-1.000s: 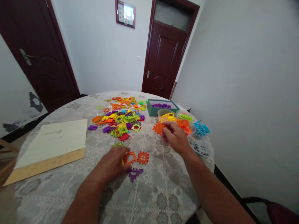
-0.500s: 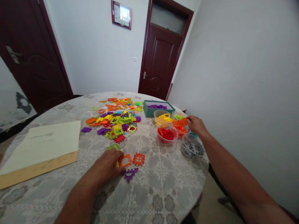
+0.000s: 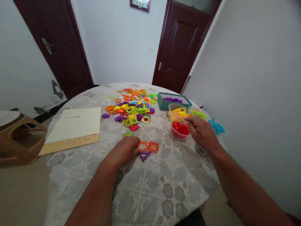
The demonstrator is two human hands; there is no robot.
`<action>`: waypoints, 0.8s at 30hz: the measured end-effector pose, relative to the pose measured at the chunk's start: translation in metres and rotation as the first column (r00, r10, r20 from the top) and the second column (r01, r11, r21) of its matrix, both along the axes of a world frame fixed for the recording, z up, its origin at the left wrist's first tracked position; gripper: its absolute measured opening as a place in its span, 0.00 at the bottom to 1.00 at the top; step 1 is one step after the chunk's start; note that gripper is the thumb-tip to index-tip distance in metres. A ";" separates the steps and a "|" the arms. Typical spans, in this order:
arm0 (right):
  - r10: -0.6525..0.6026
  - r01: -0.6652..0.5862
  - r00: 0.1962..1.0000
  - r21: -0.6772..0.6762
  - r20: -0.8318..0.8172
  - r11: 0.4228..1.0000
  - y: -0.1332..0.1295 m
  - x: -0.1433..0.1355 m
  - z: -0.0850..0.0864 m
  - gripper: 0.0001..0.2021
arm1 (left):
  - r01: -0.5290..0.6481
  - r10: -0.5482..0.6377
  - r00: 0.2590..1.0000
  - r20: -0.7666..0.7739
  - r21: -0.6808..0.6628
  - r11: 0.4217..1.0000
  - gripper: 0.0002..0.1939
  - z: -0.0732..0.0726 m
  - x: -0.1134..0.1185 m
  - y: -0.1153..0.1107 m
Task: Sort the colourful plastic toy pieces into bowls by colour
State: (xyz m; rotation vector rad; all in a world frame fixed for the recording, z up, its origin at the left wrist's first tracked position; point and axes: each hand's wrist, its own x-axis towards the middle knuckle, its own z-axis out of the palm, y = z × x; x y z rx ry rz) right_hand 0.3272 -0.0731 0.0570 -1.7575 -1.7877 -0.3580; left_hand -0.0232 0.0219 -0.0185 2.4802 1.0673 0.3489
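Observation:
My left hand point(image 3: 127, 150) rests on the table, its thumb and forefinger closed at the left edge of an orange interlocking plastic piece point(image 3: 146, 149) with a round opening. Joined or touching at its right is an orange window-patterned piece point(image 3: 153, 147). Just below lies a purple triangular piece point(image 3: 144, 156). My right hand point(image 3: 203, 130) hovers beside the clear tub of red pieces point(image 3: 180, 128), fingers pinched near its rim. A bit of orange shows under those fingers; I cannot tell whether it is held. This hand hides most of the tub behind it.
A heap of mixed pieces point(image 3: 134, 113) spreads over the table's middle. At the right stand a tub of yellow pieces point(image 3: 180, 112), a green box point(image 3: 162, 104) with purple pieces, and blue pieces point(image 3: 216, 127). Paper point(image 3: 80, 121) lies left, beyond it a wooden stool point(image 3: 21, 138).
My right hand has moved from the orange pieces' tub leftward and nearer, to beside the red tub. My left hand stays at the orange piece. The view has tilted down and turned left.

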 end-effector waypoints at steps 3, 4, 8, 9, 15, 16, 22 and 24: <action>0.221 -0.240 0.970 -0.222 -0.105 0.945 -0.004 -0.056 -0.011 0.13 | -0.011 0.011 1.000 0.004 -0.005 1.000 0.10 0.000 0.001 -0.001; 0.270 -0.298 0.954 -0.302 -0.132 0.905 -0.003 -0.070 -0.016 0.13 | -0.011 0.011 1.000 0.008 -0.002 1.000 0.11 -0.001 0.001 -0.001; 0.327 -0.355 0.933 -0.517 -0.148 0.779 0.007 -0.107 -0.041 0.20 | -0.008 0.008 1.000 0.005 0.009 1.000 0.13 -0.001 0.001 -0.001; 0.317 -0.341 0.938 -0.543 -0.141 0.768 0.010 -0.112 -0.047 0.21 | -0.011 0.011 1.000 0.005 0.010 1.000 0.13 0.000 0.001 -0.001; 0.221 -0.329 0.941 -0.544 -0.255 0.772 0.016 -0.116 -0.068 0.15 | -0.047 0.048 0.998 0.038 -0.032 0.998 0.11 0.007 0.004 -0.005; 0.215 -0.340 0.934 -0.530 -0.284 0.777 0.016 -0.115 -0.070 0.15 | -0.048 0.049 0.998 0.036 -0.038 0.998 0.10 0.008 0.004 -0.005; 0.231 -0.375 0.916 -0.492 -0.329 0.786 0.014 -0.109 -0.073 0.28 | -0.032 0.035 0.996 0.083 -0.034 0.999 0.08 0.011 0.006 -0.005; 0.230 -0.386 0.908 -0.489 -0.350 0.782 0.014 -0.108 -0.074 0.30 | -0.021 0.022 0.992 0.121 -0.012 1.000 0.07 0.011 0.007 -0.004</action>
